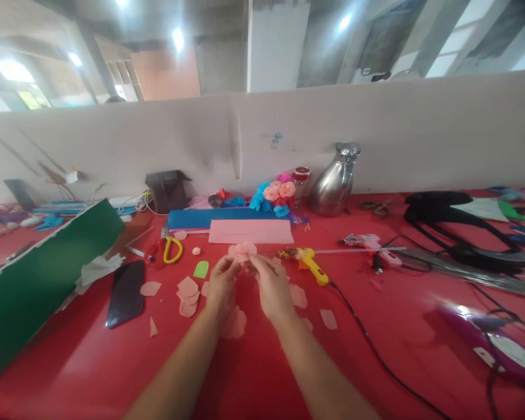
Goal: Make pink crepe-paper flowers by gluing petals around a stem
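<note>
My left hand (221, 284) and my right hand (272, 285) meet over the red table (376, 326), and together they pinch a small pink paper flower (242, 251) held just above it. Both hands' fingers are closed on the flower's base. Loose pink paper petals (188, 294) lie scattered around and under my hands. A pink paper sheet (250, 231) and a blue one (201, 218) lie just beyond the flower.
A yellow glue gun (308, 262) with a black cord lies right of my hands. Red-and-yellow scissors (164, 251), a black phone (126, 293) and a green board (39, 274) sit left. Finished paper flowers (275, 195), a silver vase (333, 181) and black straps (459, 224) stand further back.
</note>
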### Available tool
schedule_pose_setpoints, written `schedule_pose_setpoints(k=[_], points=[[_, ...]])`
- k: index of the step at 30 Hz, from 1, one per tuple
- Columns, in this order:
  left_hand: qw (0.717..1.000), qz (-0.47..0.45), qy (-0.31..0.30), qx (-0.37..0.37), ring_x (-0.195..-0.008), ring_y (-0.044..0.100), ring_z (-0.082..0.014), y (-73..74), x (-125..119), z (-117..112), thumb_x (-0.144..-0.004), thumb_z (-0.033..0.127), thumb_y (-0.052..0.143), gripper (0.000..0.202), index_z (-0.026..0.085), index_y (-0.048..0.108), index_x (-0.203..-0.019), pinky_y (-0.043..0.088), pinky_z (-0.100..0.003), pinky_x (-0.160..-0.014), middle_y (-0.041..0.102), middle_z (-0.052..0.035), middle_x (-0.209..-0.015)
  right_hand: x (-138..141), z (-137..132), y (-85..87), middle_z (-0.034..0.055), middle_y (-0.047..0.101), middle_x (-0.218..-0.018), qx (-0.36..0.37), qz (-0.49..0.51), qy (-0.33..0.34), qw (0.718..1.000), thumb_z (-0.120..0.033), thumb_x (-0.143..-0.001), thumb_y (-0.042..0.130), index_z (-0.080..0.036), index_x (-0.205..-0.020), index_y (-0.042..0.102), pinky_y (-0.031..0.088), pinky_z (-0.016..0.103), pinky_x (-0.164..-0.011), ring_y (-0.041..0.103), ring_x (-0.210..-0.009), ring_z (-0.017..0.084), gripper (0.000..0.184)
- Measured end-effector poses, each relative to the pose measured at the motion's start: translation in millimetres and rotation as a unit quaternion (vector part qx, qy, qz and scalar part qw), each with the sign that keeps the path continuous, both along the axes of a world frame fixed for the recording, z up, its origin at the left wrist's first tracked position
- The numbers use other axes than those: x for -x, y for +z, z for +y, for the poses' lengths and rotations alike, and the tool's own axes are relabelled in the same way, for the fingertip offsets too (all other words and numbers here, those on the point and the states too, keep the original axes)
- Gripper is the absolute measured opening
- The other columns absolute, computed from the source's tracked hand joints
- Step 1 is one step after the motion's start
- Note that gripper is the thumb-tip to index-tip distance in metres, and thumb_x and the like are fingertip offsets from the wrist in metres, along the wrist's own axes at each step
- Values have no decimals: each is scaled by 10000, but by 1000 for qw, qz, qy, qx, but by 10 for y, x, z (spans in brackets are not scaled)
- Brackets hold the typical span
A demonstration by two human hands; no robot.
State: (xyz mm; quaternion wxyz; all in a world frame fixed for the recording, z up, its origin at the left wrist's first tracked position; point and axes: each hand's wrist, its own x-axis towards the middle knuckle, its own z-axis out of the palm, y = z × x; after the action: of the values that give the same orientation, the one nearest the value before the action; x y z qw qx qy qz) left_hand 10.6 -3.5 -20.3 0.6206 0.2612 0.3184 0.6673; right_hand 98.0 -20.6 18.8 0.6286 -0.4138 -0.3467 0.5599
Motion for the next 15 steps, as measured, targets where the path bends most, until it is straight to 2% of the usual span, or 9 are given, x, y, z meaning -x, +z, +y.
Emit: schedule_pose_setpoints(k=[4, 8, 15], points=[[1000, 8, 23, -9, -673, 554, -83, -42, 4, 14, -615, 227, 759, 152, 153, 661, -705, 414, -217, -706, 652, 3, -712, 8, 6, -25, 12, 650, -625, -11, -15, -3, 1000, -205, -659, 590, -186, -652, 719, 429, 290, -673, 559, -666, 161, 131], [999, 24, 36, -1, -666, 556, -87, -77, 4, 26, -612, 252, 762, 173, 160, 660, -718, 416, -216, -690, 649, 3, -707, -2, 21, -9, 22, 688, -708, -12, -29, 23, 999, -231, -665, 615, -191, -754, 737, 437, 308, -732, 580, -707, 169, 156], [1000, 7, 12, -2, -685, 564, -92, -61, 1, 29, -570, 237, 784, 203, 161, 639, -691, 422, -218, -701, 642, 7, -713, -45, 29, 43, 36, 723, -798, -24, -68, 37, 997, -280, -605, 721, -194, -812, 744, 423, 369, -856, 617, -822, 217, 225]])
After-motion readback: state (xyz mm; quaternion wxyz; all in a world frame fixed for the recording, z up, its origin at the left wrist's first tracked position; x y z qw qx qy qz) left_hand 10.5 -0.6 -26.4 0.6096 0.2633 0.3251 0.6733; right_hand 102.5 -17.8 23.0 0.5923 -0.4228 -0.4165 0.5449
